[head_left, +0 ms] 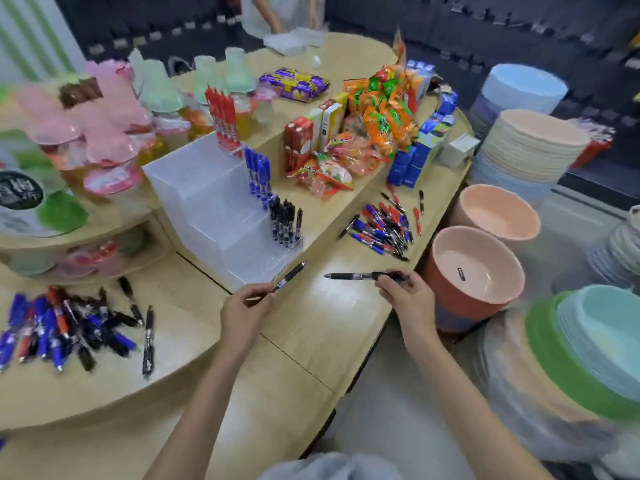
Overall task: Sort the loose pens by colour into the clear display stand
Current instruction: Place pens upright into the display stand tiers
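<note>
Pinching one black pen (290,276) in your left hand (246,306) and a second black pen (360,276) in your right hand (405,296), you hover beside the clear display stand (194,188); both look light, stiff and slick, so hold the rubber grip.

**Pens half sorted, two black ones in hand**

I see the clear stepped stand (207,202) with upright pens at its right end: red pens (223,123) on the top step, blue pens (258,178) on the middle, black pens (285,221) on the lowest. Mixed loose pens lie in a right heap (384,230) and a left heap (62,323) (blurrier). My left hand (246,306) pinches a tilted black pen (289,275); my right hand (405,292) holds a level black pen (363,276).
</note>
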